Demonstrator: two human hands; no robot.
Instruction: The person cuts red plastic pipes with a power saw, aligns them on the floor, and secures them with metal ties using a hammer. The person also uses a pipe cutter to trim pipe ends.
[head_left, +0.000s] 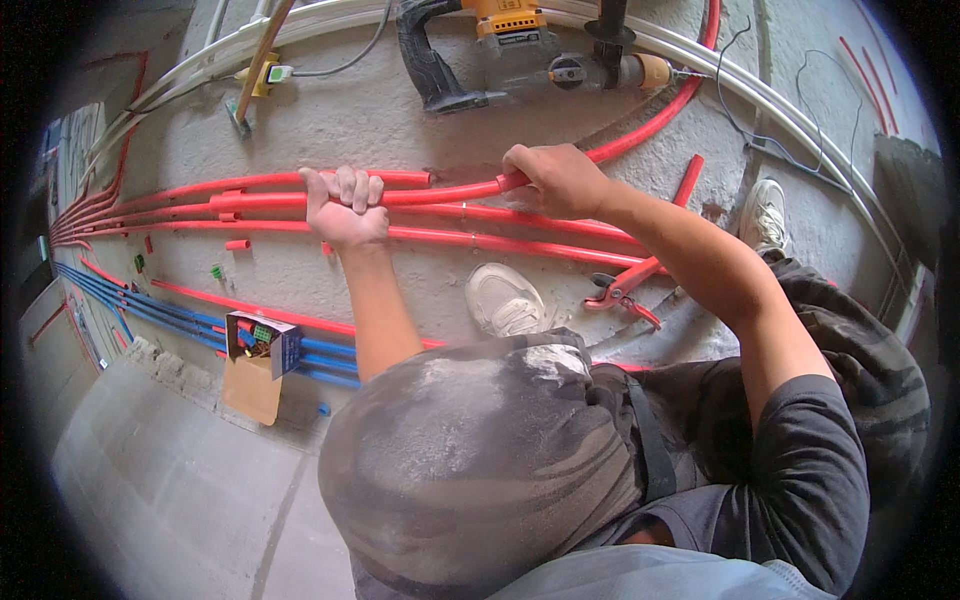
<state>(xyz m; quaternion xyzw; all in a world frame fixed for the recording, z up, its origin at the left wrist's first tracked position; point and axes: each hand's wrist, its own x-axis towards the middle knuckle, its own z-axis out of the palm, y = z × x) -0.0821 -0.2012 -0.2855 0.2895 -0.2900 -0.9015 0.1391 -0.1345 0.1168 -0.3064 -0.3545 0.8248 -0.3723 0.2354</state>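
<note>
My left hand (346,207) is closed round a red plastic conduit pipe (440,194), just right of a wider red coupling (260,201). Further right, my right hand (562,180) grips the same run, where a short, slightly thicker red piece shows at the fingers. Beyond that hand, a red pipe (655,122) curves up to the top edge. More red pipes (440,237) run side by side along the floor under my hands. A pair of red-handled pipe cutters (622,298) lies on the floor below my right forearm.
A yellow-and-black rotary hammer (520,60) lies beyond my hands. At far left are a wooden-handled hammer (262,65) and a yellow socket block (265,75). An open carton (253,385) of small fittings sits by blue pipes (325,355). My shoe (503,300) is near the pipes.
</note>
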